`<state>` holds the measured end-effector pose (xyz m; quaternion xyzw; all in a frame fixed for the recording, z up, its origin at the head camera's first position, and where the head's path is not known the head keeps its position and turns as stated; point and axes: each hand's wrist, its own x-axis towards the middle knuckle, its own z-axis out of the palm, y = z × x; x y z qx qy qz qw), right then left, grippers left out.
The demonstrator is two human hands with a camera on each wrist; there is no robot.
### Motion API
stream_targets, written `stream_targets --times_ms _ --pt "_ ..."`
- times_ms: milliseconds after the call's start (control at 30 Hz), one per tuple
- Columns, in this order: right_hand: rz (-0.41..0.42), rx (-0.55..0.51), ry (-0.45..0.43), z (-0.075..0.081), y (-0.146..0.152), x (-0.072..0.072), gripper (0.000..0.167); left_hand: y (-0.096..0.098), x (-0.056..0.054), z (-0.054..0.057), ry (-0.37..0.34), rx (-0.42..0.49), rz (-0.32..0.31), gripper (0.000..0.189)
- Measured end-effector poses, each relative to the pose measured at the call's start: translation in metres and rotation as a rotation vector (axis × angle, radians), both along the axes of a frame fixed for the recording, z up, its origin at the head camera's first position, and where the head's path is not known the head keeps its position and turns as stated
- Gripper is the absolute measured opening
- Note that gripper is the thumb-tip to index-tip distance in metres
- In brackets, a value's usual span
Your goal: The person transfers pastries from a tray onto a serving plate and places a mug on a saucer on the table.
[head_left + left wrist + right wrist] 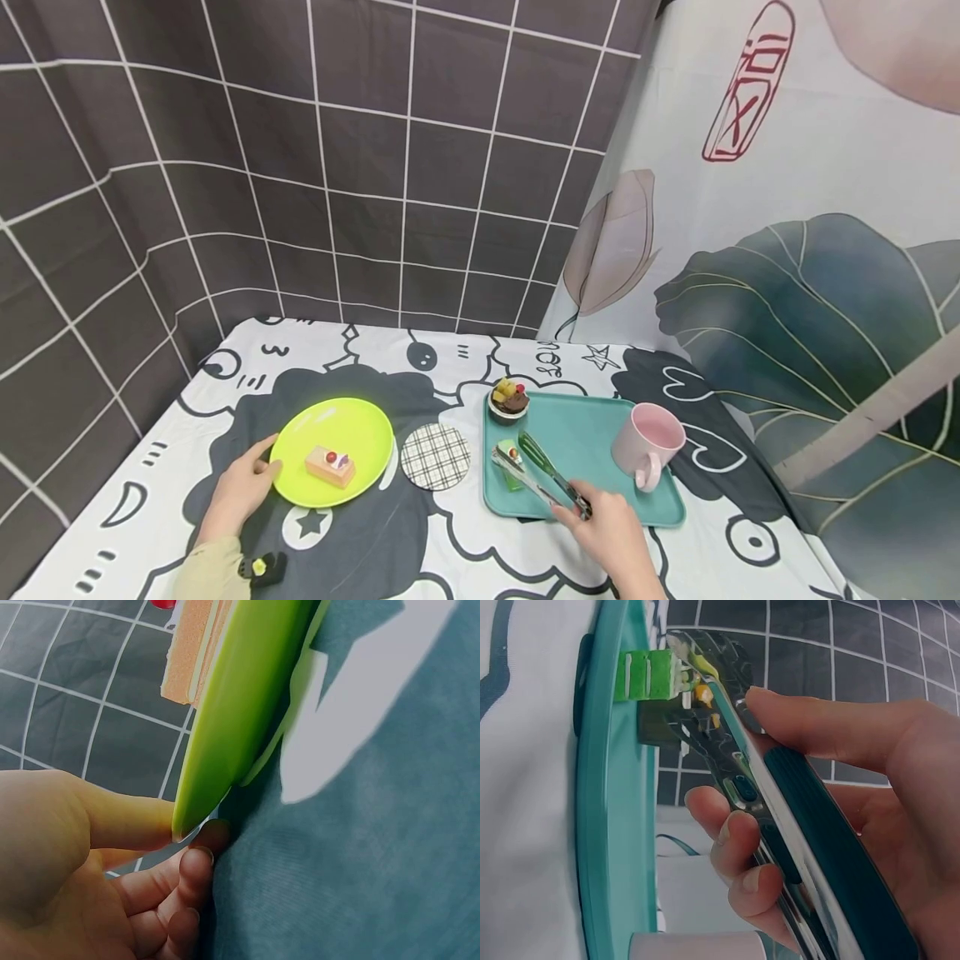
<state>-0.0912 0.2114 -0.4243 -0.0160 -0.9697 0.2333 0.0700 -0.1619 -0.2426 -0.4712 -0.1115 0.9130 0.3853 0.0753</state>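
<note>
My left hand (pixel 238 490) pinches the left rim of a lime-green plate (pixel 300 433), thumb on top and fingers beneath, as the left wrist view shows. On the plate lies a slice of orange-and-cream toy cake (pixel 330 468) with a red berry on top. My right hand (pixel 606 533) grips metal tongs (pixel 537 488) with dark handle grips. The spread tong ends are around or just above a green cake slice (pixel 513 479) on a teal tray (pixel 577 417); whether they touch it I cannot tell. In the right wrist view the green slice (pixel 643 675) stands near the tray's edge.
A chocolate cupcake (pixel 508 402) with fruit on top stands in the tray's back left corner. At the tray's right is a pink mug (pixel 647 442), handle towards me. A round checked coaster (pixel 436 457) lies between plate and tray. Behind the table hangs a dark grid-patterned curtain (pixel 360 167).
</note>
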Motion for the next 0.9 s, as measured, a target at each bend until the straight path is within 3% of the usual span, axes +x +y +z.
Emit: stream_targets --times_ms 367,600,900 --pt "0.019 0.002 -0.022 -0.007 0.003 0.001 0.032 0.000 0.001 0.001 0.014 -0.004 0.001 0.055" --pt "0.030 0.033 -0.008 -0.011 0.006 0.000 0.024 0.000 0.000 0.001 0.005 -0.007 0.002 0.055" --pt "0.023 0.053 0.032 -0.010 0.009 0.001 0.024 0.000 0.000 0.001 -0.004 0.001 0.003 0.055"
